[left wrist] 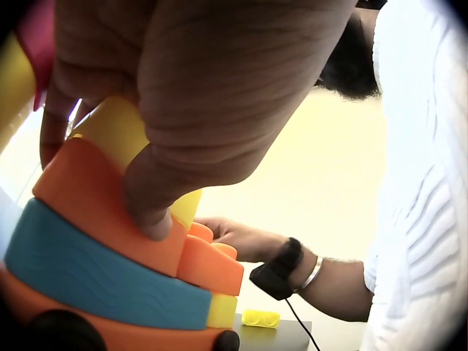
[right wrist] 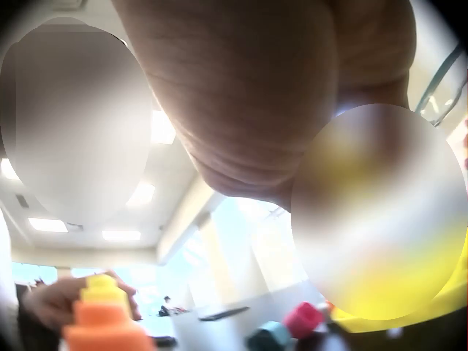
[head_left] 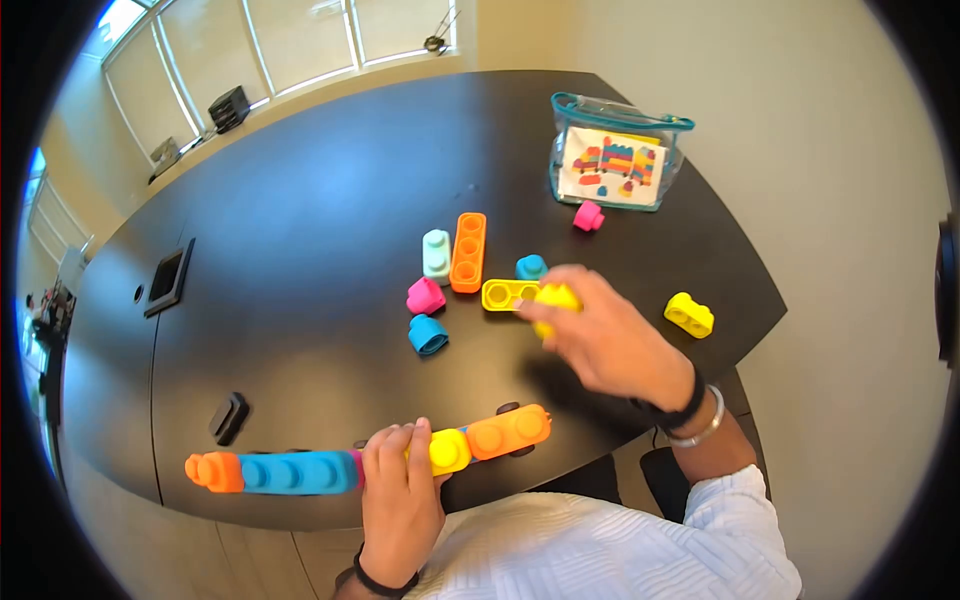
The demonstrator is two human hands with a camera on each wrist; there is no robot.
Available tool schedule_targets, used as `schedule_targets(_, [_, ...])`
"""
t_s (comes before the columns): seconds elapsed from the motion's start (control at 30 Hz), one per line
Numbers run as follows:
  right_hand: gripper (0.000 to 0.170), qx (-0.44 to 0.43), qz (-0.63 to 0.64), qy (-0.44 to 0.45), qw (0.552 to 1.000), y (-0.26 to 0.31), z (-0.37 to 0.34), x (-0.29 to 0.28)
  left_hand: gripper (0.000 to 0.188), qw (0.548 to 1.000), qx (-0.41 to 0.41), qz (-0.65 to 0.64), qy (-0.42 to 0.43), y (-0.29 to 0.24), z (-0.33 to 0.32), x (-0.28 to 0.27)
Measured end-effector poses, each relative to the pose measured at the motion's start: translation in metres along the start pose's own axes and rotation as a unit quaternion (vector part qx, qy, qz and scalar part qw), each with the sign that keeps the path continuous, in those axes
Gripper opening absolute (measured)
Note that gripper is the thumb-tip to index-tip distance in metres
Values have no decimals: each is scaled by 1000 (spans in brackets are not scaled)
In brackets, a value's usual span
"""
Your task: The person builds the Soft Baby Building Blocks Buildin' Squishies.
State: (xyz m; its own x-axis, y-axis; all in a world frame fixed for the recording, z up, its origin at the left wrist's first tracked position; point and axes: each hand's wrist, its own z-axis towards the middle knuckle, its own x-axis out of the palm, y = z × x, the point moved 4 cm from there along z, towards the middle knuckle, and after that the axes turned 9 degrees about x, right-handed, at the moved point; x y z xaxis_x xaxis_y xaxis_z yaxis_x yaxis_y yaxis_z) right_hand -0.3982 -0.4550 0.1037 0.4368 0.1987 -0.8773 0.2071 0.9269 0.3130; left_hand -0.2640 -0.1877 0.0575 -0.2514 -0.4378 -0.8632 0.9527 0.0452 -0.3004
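A long built train of soft blocks, with a blue block (head_left: 300,473) in its left part and an orange block (head_left: 510,432) at its right, lies along the near table edge. My left hand (head_left: 400,490) grips it near the middle, beside a yellow block (head_left: 449,452); in the left wrist view the thumb (left wrist: 150,212) presses an orange block (left wrist: 95,194) above a teal one (left wrist: 102,267). Farther forward, my right hand (head_left: 615,335) pinches a yellow block (head_left: 560,298), partly hidden by the fingers. Right by it lies a yellow block with round hollows (head_left: 500,295).
Loose blocks lie on the dark table (head_left: 300,230): a long orange one (head_left: 467,252), a mint one (head_left: 436,254), pink (head_left: 426,296) and blue (head_left: 428,336) ones, and a yellow one (head_left: 689,315) at right. A clear zip bag (head_left: 615,160) stands behind; a black object (head_left: 229,418) lies left.
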Motion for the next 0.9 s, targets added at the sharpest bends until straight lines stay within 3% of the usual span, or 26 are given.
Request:
schedule_targets(0.07, [73,-75,132,47,987,40,-11,-4,78,1000,-5,8,3,0,0,1])
schedule_targets(0.1, [74,-59,221,81,970,56,-16,1,78,1000,-4,10,2,0,0,1])
schedule_targets(0.23, [67,-85,170,72,979,87,-34,53,78,1000,8,12,-6,0,0,1])
schedule_targets(0.4, [62,-73,93,48,992,87,-33,55,72,1000,-4,6,3,3,-3,-1])
schedule_targets(0.47, [62,-20,64,72,995,80,-28,56,71,1000,-1,10,5,2,-2,-1])
schedule_targets(0.6, [64,-43,1,145,988,85,-21,53,70,1000,-6,20,5,3,-2,0])
schedule_targets(0.7, [56,-63,31,214,974,72,3,47,77,1000,-2,22,-4,3,-2,-1])
schedule_targets(0.77, [50,-70,241,307,918,46,32,54,77,1000,3,24,-1,3,-2,0])
schedule_targets(0.83, [48,-78,228,109,964,20,57,73,78,1000,11,25,0,1,-1,0])
schedule_targets(0.87, [52,-121,144,17,982,9,63,91,78,1000,8,26,5,0,0,-1])
schedule_targets(0.9, [52,-119,140,12,983,1,65,104,79,1000,5,29,11,0,0,-2])
